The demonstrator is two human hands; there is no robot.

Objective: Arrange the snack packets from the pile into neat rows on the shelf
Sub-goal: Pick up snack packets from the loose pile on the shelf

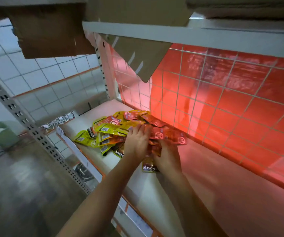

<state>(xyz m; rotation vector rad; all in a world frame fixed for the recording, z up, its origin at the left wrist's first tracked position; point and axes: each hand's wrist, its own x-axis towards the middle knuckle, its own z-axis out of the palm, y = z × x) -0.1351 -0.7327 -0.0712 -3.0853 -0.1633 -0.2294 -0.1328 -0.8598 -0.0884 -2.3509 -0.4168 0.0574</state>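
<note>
Right hand (167,158) — seemingly — grips packets (153,147).

Snack packets (114,132): mixed colours. Yellow-green packets (84,137) on left of pile, w/ small grey-white label squares. Red packets (168,135) at back-right, w/ round white emblems. Dark packet (149,165) at front: brown-black, white lettering, yellow edge. Shelf (197,177): off-white, tinted pink-red twd the back. Wire grid (178,82): pale grey, square pattern. Red sheet (257,117) behind it: bright red-orange, glossy. Cardboard box (52,36): plain brown. Upright (35,132): lt grey, paired dark slots in rows. Wall tiles (43,74): white, grey grout, one orange stripe. Bin (1,134): pale green. Floor (18,185): grey, shiny.
</note>
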